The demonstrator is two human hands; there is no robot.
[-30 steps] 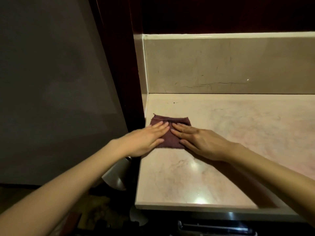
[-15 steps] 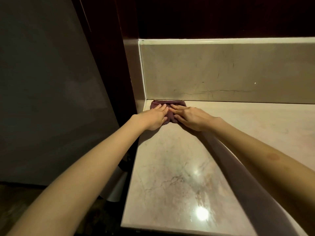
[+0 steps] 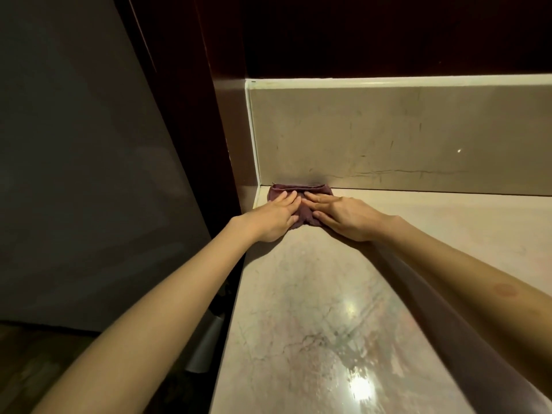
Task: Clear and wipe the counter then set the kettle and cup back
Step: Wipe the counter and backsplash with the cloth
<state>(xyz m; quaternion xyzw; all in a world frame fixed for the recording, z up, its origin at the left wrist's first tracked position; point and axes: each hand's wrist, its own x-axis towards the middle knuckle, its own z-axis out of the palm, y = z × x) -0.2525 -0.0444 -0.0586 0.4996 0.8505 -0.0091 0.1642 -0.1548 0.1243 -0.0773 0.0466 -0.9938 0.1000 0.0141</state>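
1. Two hands press one folded maroon cloth (image 3: 301, 191) flat against the surface (image 3: 298, 309) at its far left corner. The cloth's far edge touches the backsplash (image 3: 388, 135).
2. Left hand (image 3: 268, 218): fingers (image 3: 285, 198) straight and close together, laid flat on the cloth's left half, not curled round it. Right hand (image 3: 346, 216): fingers (image 3: 321, 201) straight, slightly spread, flat on the right half. Fingertips of both hands nearly meet over the cloth's middle.
3. Step in hand, as judged: wiping the corner. To do it well, keep even downward pressure through both palms, run the cloth edge along the seam where surface meets backsplash, then along the left side wall (image 3: 252, 138), so no strip is missed.
4. Risk, as judged: the cloth bunches between the hands near its front edge; flatten it for full contact.
5. Surface: pale veined stone, glossy, with a bright lamp reflection and streaky sheen near the front, possibly damp.
6. Kettle and cup: not in view; setting them back is not yet done.
7. Room: dim. Dark wood panel (image 3: 185, 115) borders the surface on the left, a grey wall (image 3: 74, 144) beyond it. A metallic object (image 3: 203, 345) sits below the left edge; identity unclear.
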